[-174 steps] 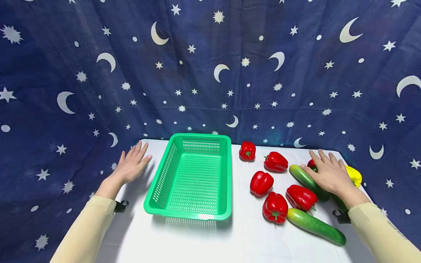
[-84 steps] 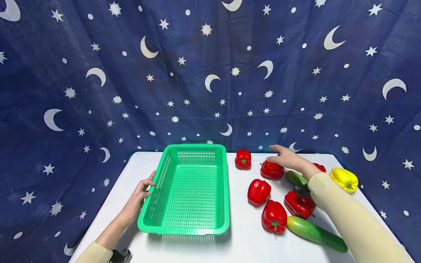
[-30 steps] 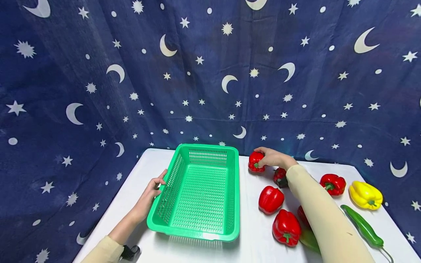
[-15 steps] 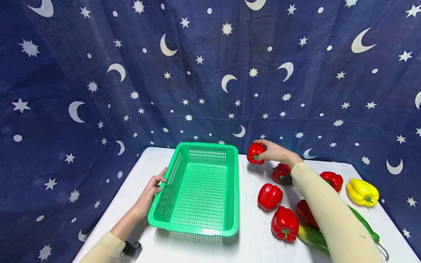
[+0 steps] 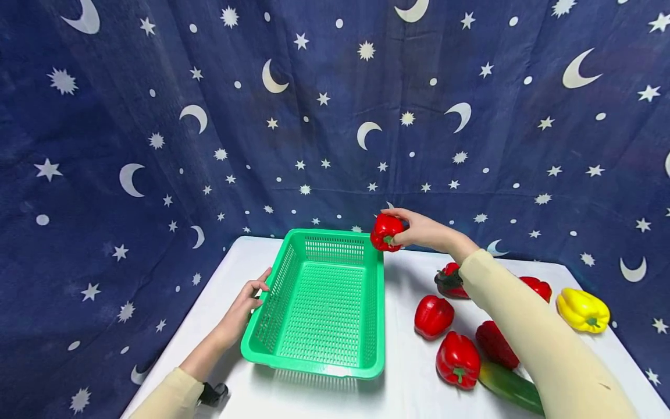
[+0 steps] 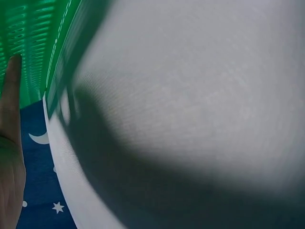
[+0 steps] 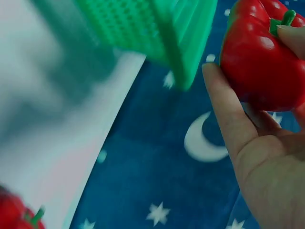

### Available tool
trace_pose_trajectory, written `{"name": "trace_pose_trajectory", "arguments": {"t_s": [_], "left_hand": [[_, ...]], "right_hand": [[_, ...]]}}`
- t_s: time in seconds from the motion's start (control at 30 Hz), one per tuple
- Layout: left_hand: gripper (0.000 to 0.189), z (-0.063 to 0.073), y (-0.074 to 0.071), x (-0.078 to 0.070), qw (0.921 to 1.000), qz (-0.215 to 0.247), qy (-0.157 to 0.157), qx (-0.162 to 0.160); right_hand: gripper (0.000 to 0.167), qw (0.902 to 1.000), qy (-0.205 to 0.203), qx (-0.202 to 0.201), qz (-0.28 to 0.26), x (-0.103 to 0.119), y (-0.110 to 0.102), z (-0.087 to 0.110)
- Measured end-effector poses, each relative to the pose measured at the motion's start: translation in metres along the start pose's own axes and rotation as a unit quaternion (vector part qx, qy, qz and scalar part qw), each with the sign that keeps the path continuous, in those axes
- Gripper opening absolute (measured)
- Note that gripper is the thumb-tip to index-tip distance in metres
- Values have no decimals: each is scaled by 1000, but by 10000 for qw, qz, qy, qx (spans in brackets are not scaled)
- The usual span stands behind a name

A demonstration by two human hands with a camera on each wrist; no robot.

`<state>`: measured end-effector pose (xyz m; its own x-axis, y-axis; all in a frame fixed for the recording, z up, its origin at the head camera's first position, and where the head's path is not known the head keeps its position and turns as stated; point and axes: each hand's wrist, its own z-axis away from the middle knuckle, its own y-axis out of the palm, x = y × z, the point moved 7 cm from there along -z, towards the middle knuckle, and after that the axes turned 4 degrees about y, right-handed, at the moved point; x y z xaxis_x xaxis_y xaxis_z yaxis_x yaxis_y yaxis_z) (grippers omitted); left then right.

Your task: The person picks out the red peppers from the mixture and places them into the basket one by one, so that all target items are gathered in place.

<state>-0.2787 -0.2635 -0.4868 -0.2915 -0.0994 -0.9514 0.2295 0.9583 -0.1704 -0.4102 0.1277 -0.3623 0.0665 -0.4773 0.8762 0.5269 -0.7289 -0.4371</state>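
Note:
My right hand (image 5: 425, 231) grips a red bell pepper (image 5: 386, 233), raised at the basket's back right corner with its green stem facing me. In the right wrist view, the thumb lies by the stem of the pepper (image 7: 264, 62) and the fingers of the hand (image 7: 267, 157) come round its underside. A green plastic basket (image 5: 380, 326) stands on the white table, its perforated floor bare. My left hand (image 5: 238, 311) holds the basket's left rim. In the left wrist view, one finger of that hand (image 6: 10, 119) shows against the perforated wall of the basket (image 6: 33, 43).
On the right lie more red bell peppers (image 5: 434, 317), a yellow bell pepper (image 5: 583, 310) and a cucumber (image 5: 510, 387). My right sleeve (image 5: 539, 331) covers part of this group. A dark blue curtain (image 5: 324, 145) with moons and stars rises behind the white table (image 5: 408, 361).
My right hand crossed the peppers, took hold of the back red one, lifted it and carried it left to the basket. My left hand earlier moved onto the basket's rim.

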Motion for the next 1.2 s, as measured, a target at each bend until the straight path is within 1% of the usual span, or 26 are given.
{"name": "trace_pose_trajectory", "arguments": {"t_s": [0.07,0.27,0.37,0.5,0.67,0.8,0.93,1.2], "left_hand": [[28,-1,-2,0,10000,-41,-30,19],[28,0,-1,1,9998,-111,-43,128],[29,0,-1,1,9999,-15,-30,119],[29,0,-1,0,9999,50,-2,121],[29,-1,-2,0,9999,47,53,152],[29,-1,-2,2,9999,101,-17,113],[29,-1,-2,3,9999,117,-76,91],[29,-1,-1,3,9998,105,-138,51]], "right_hand": [[94,9998,-86,182,-46,11,11,-6],[86,9978,-271,562,-223,34,44,-25],[85,9973,-264,643,-228,43,58,-34],[82,9979,-236,590,-141,50,72,-48],[79,9969,-262,668,-314,52,89,-65],[79,9961,-229,711,-474,51,99,-72],[77,9958,-200,738,-501,51,108,-79],[76,9939,-181,821,-708,54,127,-93]]}}
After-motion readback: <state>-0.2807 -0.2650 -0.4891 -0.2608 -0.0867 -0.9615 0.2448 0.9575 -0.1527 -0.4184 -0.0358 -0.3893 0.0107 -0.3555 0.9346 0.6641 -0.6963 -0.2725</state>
